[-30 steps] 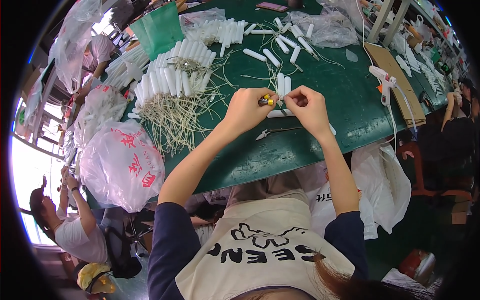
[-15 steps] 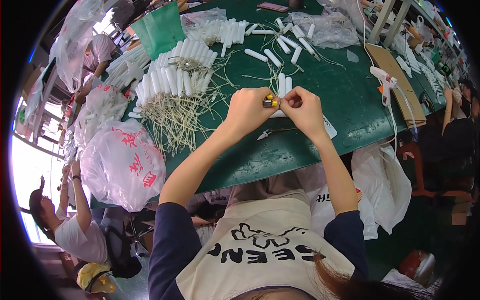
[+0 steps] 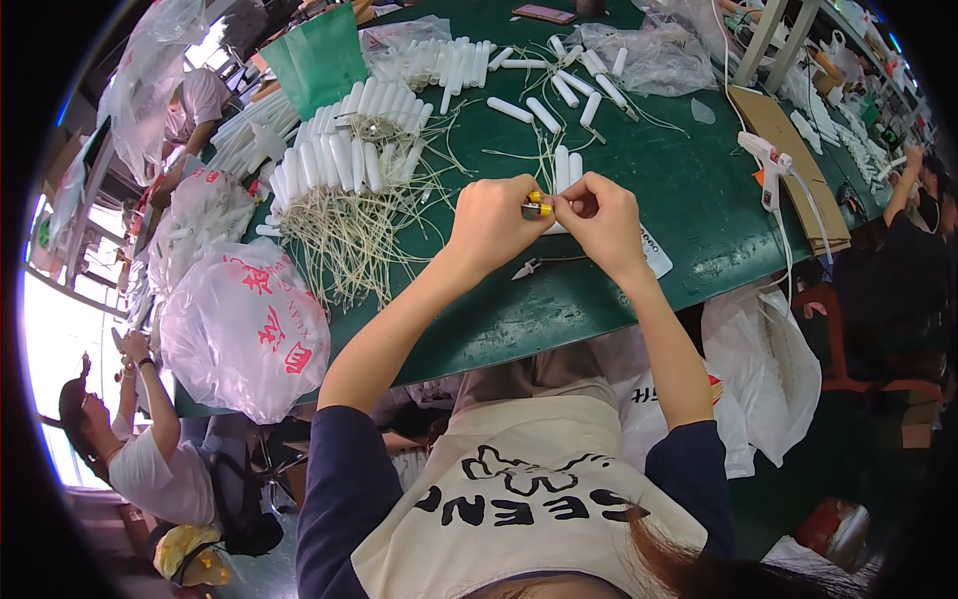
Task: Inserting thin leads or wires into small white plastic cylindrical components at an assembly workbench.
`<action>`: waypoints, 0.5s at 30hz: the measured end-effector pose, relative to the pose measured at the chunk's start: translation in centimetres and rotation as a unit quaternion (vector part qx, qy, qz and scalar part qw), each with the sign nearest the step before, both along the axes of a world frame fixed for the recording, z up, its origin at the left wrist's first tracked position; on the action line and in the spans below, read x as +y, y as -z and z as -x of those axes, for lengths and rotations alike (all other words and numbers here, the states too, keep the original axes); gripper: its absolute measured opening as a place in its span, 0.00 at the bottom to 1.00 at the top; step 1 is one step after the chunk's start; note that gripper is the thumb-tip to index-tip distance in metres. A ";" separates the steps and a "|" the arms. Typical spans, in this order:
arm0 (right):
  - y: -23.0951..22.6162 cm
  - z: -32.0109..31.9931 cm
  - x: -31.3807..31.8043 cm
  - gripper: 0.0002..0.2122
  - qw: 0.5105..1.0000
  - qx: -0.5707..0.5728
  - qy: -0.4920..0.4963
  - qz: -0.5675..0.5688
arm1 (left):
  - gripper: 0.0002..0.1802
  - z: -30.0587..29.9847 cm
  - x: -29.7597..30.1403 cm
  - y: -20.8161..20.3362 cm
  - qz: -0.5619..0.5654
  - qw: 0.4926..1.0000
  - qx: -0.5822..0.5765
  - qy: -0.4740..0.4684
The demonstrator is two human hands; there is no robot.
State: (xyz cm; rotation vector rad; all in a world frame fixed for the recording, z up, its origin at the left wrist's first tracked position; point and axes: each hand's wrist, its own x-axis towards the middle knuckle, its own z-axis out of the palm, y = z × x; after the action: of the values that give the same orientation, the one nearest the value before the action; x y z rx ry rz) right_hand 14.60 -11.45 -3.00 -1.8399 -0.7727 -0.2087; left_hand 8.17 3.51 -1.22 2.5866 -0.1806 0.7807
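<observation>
Over the near part of the green table (image 3: 689, 235), my two hands meet with their fingertips nearly together. My left hand (image 3: 496, 218) is closed around small yellow-and-black cylinders (image 3: 537, 205) that look like batteries. In a pinch beside them is my right hand (image 3: 601, 215); whatever lies between its fingertips is too small to make out. Just beyond the hands two white tubes (image 3: 568, 168) stand side by side, with thin pale wires near them. Another white piece is partly hidden below the fingers. A thin cord with a white pointed tip (image 3: 526, 269) lies nearer to me.
Bundled white tubes with trailing wires (image 3: 339, 165) are heaped at the left, loose ones (image 3: 544, 115) farther back. A white glue gun (image 3: 768, 165) and cardboard (image 3: 788, 170) lie at the right. A full plastic bag (image 3: 249, 324) bulges over the left edge. Other people work on both sides.
My hands have shifted slightly, the right one a little to the left, and the fingertips stay close together. At the far right a co-worker's arm has risen with a white tube.
</observation>
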 end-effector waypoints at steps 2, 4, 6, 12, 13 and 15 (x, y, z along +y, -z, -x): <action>0.5 -0.3 0.0 0.06 0.999 -0.013 -0.012 -0.029 | 0.09 -0.3 0.3 0.1 0.084 0.996 0.025 -0.005; 0.4 -0.7 -0.3 0.05 0.998 0.039 -0.033 -0.031 | 0.10 -0.2 0.4 -0.3 0.139 0.987 0.076 -0.002; 0.2 -0.7 -0.5 0.05 0.994 0.092 -0.058 -0.032 | 0.10 0.0 1.1 -0.4 0.194 0.973 0.127 -0.002; -1.0 -0.9 -1.3 0.05 0.928 0.318 -0.171 -0.085 | 0.14 0.6 1.9 -2.1 0.346 0.895 0.272 0.068; -1.0 -0.8 -1.3 0.05 0.932 0.311 -0.168 -0.083 | 0.14 0.5 2.1 -1.8 0.347 0.895 0.272 0.067; -1.0 -0.7 -1.2 0.05 0.935 0.303 -0.166 -0.080 | 0.14 0.4 2.5 -1.0 0.334 0.903 0.255 0.087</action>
State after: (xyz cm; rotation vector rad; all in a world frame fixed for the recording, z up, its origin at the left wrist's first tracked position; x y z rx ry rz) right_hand 15.30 -12.64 -2.01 -1.4660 -0.5895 0.4848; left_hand 7.78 6.05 -0.23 1.9841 0.0206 0.0453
